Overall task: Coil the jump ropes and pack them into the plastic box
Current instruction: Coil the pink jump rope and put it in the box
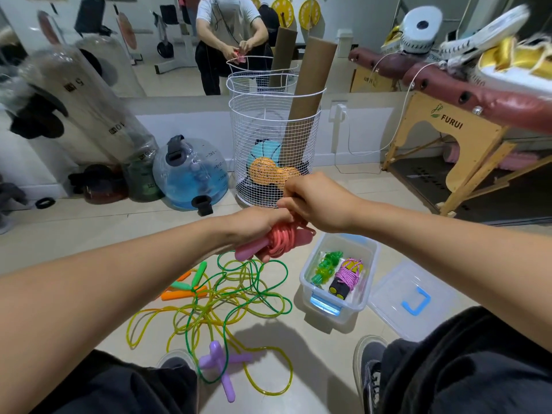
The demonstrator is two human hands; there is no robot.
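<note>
My left hand (pixel 257 225) grips a coiled pink jump rope (pixel 282 239) with its pink handles bundled in, held above the floor. My right hand (pixel 313 201) pinches the rope's end at the top of the coil. To the right stands the open clear plastic box (pixel 370 261) with a coiled green rope (pixel 327 265) and a coiled purple rope (pixel 348 277) inside. Loose green and yellow ropes (pixel 227 297) lie tangled on the floor below my hands, with green and orange handles (pixel 188 286) and purple handles (pixel 222 364).
The box's clear lid (pixel 413 300) with a blue handle lies on the floor at the right. A white wire basket (pixel 274 144) with cardboard tubes stands behind. A blue water jug (pixel 191 174) sits left, a wooden massage table (pixel 442 138) right. My shoes are below.
</note>
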